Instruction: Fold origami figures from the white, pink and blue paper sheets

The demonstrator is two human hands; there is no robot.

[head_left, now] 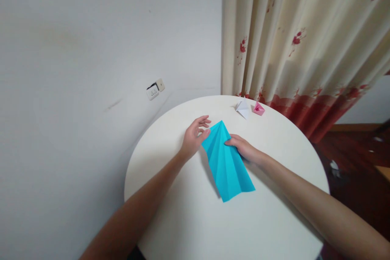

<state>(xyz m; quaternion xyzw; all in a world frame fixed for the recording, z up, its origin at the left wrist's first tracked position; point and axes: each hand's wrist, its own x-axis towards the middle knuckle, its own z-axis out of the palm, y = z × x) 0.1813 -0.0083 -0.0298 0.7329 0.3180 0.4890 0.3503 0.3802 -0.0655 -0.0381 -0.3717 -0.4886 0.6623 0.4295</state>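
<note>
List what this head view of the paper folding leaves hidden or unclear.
- Right hand: its fingertips lie on the blue paper; whether they pinch it cannot be told.
- White figure and pink figure: too small to tell their shapes.
- Table: near rim cut off by the bottom edge.
- Left hand: palm faces down, underside hidden.

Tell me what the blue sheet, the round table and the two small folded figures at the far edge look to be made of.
Blue sheet: thin matte paper, going by its sharp fan creases; both the left hand and the right hand press on it.
Round table: smooth white top, probably laminate or painted wood; it shows no grain.
White figure and pink figure: apparently folded paper, with crisp edges.
</note>
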